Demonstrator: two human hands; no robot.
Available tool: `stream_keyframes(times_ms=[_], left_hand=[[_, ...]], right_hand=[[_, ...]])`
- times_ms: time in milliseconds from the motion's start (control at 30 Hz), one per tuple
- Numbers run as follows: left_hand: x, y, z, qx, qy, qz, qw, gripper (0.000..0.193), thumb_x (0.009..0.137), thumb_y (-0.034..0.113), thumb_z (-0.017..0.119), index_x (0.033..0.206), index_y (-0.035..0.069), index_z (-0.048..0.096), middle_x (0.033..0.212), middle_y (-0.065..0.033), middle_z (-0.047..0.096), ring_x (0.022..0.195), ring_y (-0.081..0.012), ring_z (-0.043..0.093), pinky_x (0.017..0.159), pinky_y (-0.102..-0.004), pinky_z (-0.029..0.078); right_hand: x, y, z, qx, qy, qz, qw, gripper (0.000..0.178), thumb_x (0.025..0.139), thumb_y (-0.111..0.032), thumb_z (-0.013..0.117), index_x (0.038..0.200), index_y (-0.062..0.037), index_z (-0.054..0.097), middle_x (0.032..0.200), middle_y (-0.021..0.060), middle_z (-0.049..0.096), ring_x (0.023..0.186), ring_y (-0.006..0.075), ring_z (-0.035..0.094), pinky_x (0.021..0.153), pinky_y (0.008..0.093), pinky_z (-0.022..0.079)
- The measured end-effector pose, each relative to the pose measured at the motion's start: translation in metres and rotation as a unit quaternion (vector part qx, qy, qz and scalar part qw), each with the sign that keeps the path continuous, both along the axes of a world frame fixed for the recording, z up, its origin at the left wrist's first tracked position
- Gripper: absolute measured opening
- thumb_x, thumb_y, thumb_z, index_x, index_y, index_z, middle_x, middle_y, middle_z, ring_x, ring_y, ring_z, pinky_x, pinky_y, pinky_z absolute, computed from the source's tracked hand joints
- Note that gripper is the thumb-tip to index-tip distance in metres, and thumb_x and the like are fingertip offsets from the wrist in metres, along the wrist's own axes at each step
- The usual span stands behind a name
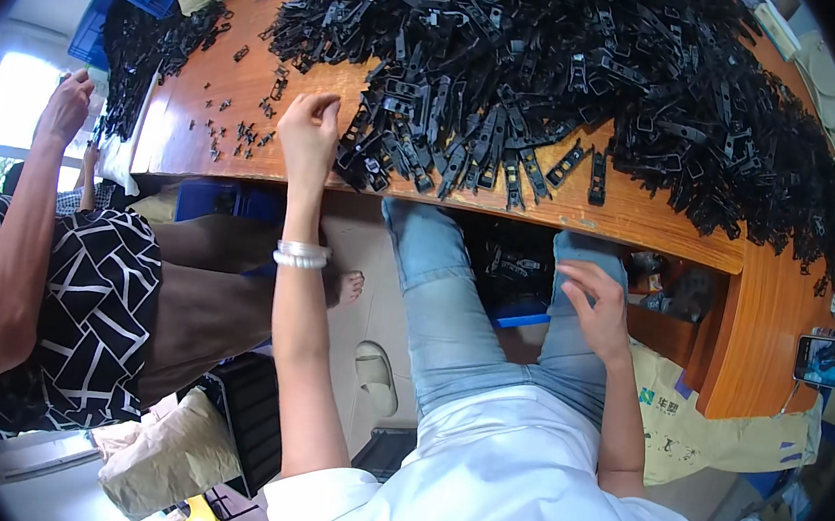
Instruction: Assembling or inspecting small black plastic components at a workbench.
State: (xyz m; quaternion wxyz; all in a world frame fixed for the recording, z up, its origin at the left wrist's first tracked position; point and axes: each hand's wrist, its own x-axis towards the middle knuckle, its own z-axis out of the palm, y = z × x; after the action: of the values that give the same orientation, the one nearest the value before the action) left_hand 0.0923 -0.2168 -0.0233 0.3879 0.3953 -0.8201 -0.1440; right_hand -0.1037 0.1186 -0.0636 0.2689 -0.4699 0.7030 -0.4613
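Sits facing a broad brown wooden desk (662, 226). Has a huge heap of black plastic parts (557, 63) in front, spread over the desk's middle and right, many long and narrow, tangled together. Has another person (49, 326) close by, left of the desk's near side, in a black-and-white patterned garment. Holds the left hand (312, 128) raised above the desk's near edge, left of centre, fingers curled in and tips drawn together; cannot tell if gripping anything. Holds the right hand (592, 292) below the desk's near edge, above the thigh, released, fingers loosely bent and thumb apart. Wears pale bracelets (301, 255) on the left wrist, short of the desk's near edge. Has tiny black pieces (243, 138) scattered over the desk's left part, near the left hand.
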Motion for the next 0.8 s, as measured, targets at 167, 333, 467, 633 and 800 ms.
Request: stream_keyframes(times_ms=[167,333,467,633,800], left_hand=[[-0.033,-0.06,-0.003,-0.018,-0.073,0.0,0.997,0.017,0.075,0.01,0.061,0.089,0.001,0.065,0.083,-0.0134,0.062,0.07,-0.0227,0.061,0.065,-0.0298,0.048],[-0.041,-0.098,-0.027,-0.027,-0.127,0.067,0.989,0.033,0.071,0.012,0.059,0.103,0.003,0.058,0.101,-0.0163,0.056,0.094,-0.0321,0.055,0.083,-0.0378,0.044],[-0.035,-0.105,-0.03,-0.01,-0.152,0.019,0.988,0.035,0.072,0.013,0.059,0.106,0.004,0.053,0.099,-0.015,0.056,0.095,-0.032,0.054,0.081,-0.0383,0.044],[-0.019,-0.073,-0.029,0.029,-0.155,-0.024,0.987,0.029,0.069,0.015,0.065,0.094,-0.001,0.058,0.085,-0.016,0.063,0.074,-0.0273,0.061,0.067,-0.0329,0.047],[0.0,-0.046,-0.019,0.04,-0.142,0.004,0.989,0.022,0.067,0.017,0.071,0.072,-0.002,0.06,0.062,-0.0099,0.06,0.052,-0.015,0.057,0.049,-0.0263,0.044]], right_hand=[[0.001,0.007,0.003,0.046,-0.046,-0.03,0.997,0.018,0.077,0.001,0.056,0.093,0.002,0.061,0.092,0.0138,0.061,0.085,0.024,0.058,0.075,0.0283,0.045],[0.002,0.012,0.003,0.071,-0.055,-0.028,0.996,0.017,0.077,-0.002,0.057,0.093,0.0022,0.062,0.089,0.012,0.061,0.08,0.0205,0.057,0.071,0.0262,0.044],[0.002,0.01,0.003,0.077,-0.07,-0.034,0.994,0.017,0.077,-0.003,0.057,0.093,0.0014,0.062,0.085,0.0128,0.061,0.075,0.0219,0.057,0.068,0.0267,0.044],[0.004,0.006,-0.004,0.101,-0.082,-0.013,0.991,0.018,0.078,-0.005,0.058,0.093,0.0022,0.062,0.088,0.0105,0.062,0.079,0.0174,0.057,0.07,0.025,0.044],[0.004,0.004,-0.007,0.087,-0.081,-0.002,0.993,0.018,0.077,-0.005,0.058,0.092,0.0028,0.062,0.085,0.0133,0.062,0.077,0.0216,0.058,0.068,0.0273,0.045]])
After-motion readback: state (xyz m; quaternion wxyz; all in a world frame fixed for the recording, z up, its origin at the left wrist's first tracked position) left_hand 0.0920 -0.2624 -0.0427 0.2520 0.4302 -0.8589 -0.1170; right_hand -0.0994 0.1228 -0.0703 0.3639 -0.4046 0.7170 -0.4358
